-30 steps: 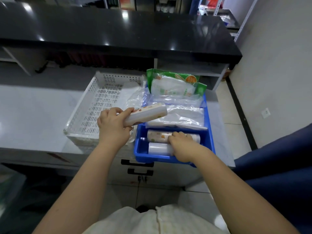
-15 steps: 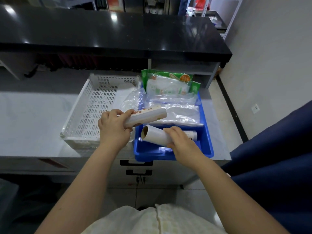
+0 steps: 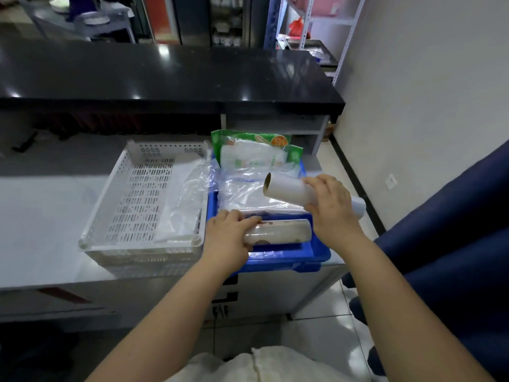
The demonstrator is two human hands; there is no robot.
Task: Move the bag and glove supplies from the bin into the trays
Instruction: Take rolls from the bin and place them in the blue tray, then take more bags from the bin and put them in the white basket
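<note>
Okay so, biggest thing first: the black counter [image 3: 165, 78] runs across the back, with the pale worktop [image 3: 41, 216] lower down in front of it. On that worktop sits the white slotted tray [image 3: 165, 146], and the blue bin [image 3: 286, 257] is right up against its right side. The tray already has a clear plastic bag [image 3: 179, 210] lying along its right half. The bin's back end holds a green-printed packet [image 3: 253, 155] standing up, with flat clear bags [image 3: 248, 197] piled in front of it.

Now the rolls. The person's right hand [image 3: 332, 208] has its fingers wrapped round a plain white bag roll [image 3: 286, 190], held up over the bin with the cardboard core end pointing left toward the tray. The left hand [image 3: 227, 239] is curled round the left end of a printed roll [image 3: 281, 233] down at the bin's front, and that roll lies crosswise, left to right. Can't tell if it's resting on the bin floor or just lifted.

The bit that matters: the tray is to the left of both rolls, and the left hand is the nearer one, just beside the tray's right wall. Both rolls lie across while the tray's free space runs front to back, so I'd guess each needs a turn going in. The printed one looks like the shorter trip.
</note>
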